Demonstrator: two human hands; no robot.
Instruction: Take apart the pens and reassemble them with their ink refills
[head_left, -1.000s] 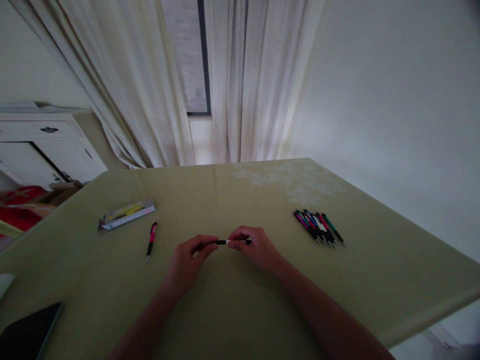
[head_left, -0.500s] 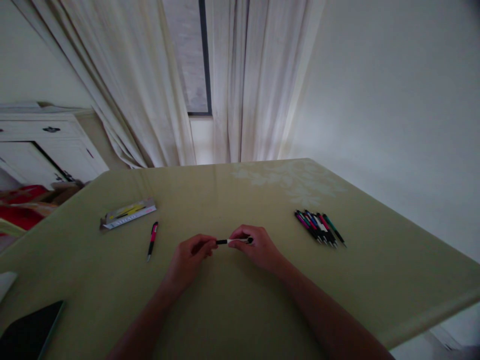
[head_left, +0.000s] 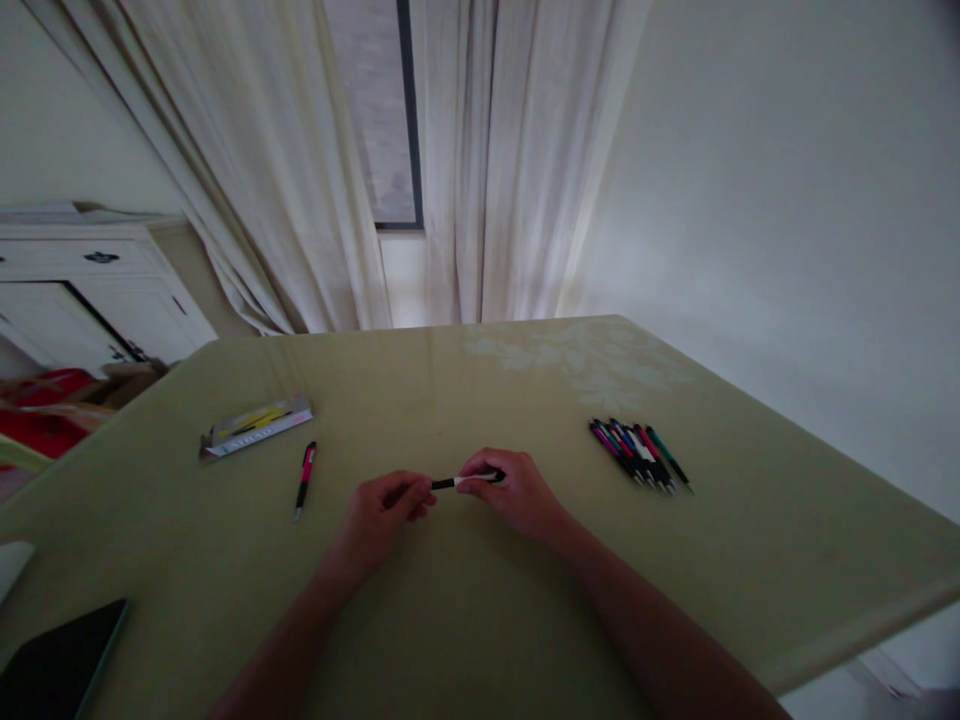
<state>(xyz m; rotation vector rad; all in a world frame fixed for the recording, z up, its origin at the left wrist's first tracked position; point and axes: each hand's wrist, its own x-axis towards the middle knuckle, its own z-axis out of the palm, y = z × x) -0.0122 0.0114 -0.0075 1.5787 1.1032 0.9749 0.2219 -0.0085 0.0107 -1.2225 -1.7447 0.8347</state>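
A black-and-white pen (head_left: pixel 443 484) lies level between my two hands, just above the table. My left hand (head_left: pixel 386 510) pinches its black end, and the tip is hidden by the fingers. Around the white barrel, my right hand (head_left: pixel 514 490) is closed, thumb in front, with the dark far end showing past the thumb. To the left a single pink-and-black pen (head_left: pixel 304 482) rests on the table. Off to the right lies a row of several pens (head_left: pixel 634 455) in different colours, side by side, with a green pen (head_left: pixel 670 460) at its right edge.
A long pen box (head_left: pixel 256 428) lies at the left on the green-covered table (head_left: pixel 480 400). A dark flat device (head_left: pixel 64 660) sits at the near left corner. Curtains (head_left: pixel 285 180) hang behind the table, and a wall (head_left: pixel 787 200) runs along the right.
The pen tilts very slightly more, its right end a touch higher. Both hands keep their grip in almost the same place.
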